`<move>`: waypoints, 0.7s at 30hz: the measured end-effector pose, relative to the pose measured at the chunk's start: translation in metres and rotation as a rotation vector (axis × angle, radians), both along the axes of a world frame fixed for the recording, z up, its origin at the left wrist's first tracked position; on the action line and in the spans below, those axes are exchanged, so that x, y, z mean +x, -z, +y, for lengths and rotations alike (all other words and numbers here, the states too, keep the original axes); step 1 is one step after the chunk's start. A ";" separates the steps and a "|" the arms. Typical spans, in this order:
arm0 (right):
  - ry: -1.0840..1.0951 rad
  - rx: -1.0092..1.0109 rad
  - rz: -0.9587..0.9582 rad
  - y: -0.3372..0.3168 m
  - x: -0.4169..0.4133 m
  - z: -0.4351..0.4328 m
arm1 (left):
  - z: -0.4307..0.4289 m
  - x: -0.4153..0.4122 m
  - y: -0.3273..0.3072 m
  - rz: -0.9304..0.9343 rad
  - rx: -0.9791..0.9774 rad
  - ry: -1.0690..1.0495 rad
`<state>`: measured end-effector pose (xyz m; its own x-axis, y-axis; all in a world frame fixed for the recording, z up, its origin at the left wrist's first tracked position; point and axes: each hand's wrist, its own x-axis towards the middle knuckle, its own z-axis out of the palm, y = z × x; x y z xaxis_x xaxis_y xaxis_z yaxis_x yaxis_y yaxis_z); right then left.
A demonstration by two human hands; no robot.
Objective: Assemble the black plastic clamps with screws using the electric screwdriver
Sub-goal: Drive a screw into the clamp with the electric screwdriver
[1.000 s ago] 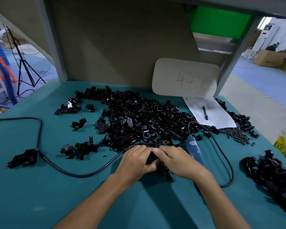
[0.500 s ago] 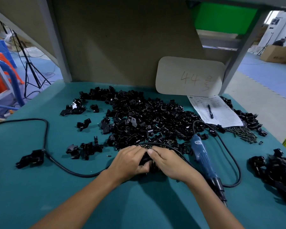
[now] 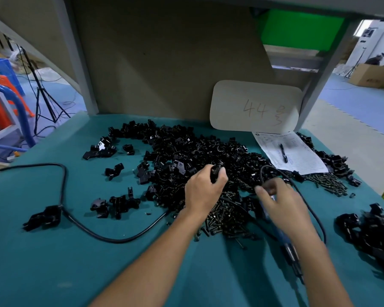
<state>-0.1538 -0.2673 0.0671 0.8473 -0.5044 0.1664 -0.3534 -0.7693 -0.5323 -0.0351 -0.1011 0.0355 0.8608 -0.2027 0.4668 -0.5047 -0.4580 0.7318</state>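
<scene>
A big heap of black plastic clamp parts (image 3: 186,151) covers the middle of the teal table (image 3: 53,262). A pile of dark screws (image 3: 224,220) lies just in front of it, between my arms. My left hand (image 3: 204,191) is over the heap's near edge and grips one black clamp piece (image 3: 215,171) in its fingers. My right hand (image 3: 282,200) is blurred by motion, its fingers loosely spread over the blue body of the electric screwdriver (image 3: 292,255). The screwdriver lies on the table with its dark tip toward me.
The screwdriver's black cord (image 3: 64,196) loops over the left of the table. More black clamps (image 3: 375,231) are heaped at the right edge. A second patch of screws (image 3: 328,185), a paper sheet (image 3: 297,156) with a pen and a board marked 44 (image 3: 255,107) stand behind.
My hands have come apart. The left one went up onto the clamp heap with a black piece, and the right one swung right over the screwdriver, uncovering the screw pile.
</scene>
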 end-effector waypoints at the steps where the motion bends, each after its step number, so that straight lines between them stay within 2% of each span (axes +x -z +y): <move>1: 0.056 -0.052 0.071 0.005 -0.010 -0.008 | 0.004 0.002 0.003 -0.068 0.058 0.046; 4: 0.139 -0.084 0.309 0.025 -0.037 -0.022 | 0.030 0.012 0.020 -0.308 0.219 0.155; 6: 0.140 -0.066 0.392 0.036 -0.044 -0.021 | 0.052 0.016 0.032 -0.443 0.286 0.197; 8: 0.122 -0.087 0.400 0.040 -0.044 -0.021 | 0.072 0.017 0.041 -0.556 0.350 0.229; 10: 0.088 0.002 0.351 0.040 -0.042 -0.022 | 0.089 0.017 0.049 -0.637 0.409 0.259; 12: 0.065 0.302 0.163 0.039 -0.041 -0.022 | 0.100 0.015 0.053 -0.663 0.448 0.276; 14: 0.091 0.766 -0.117 0.035 -0.037 -0.017 | 0.103 0.012 0.054 -0.667 0.470 0.285; 16: 0.056 1.145 -0.335 0.034 -0.029 -0.008 | 0.103 0.011 0.054 -0.647 0.491 0.295; 19: 0.006 1.506 -0.557 0.035 -0.015 0.003 | 0.103 0.010 0.054 -0.561 0.530 0.287; 21: 0.056 1.617 -0.616 0.041 -0.009 0.008 | 0.104 0.009 0.054 -0.505 0.537 0.278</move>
<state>-0.1625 -0.2588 0.0258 0.8360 -0.4984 -0.2297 0.1768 0.6408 -0.7470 -0.0258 0.0028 -0.0186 0.4553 -0.6882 0.5649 -0.8651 -0.4919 0.0981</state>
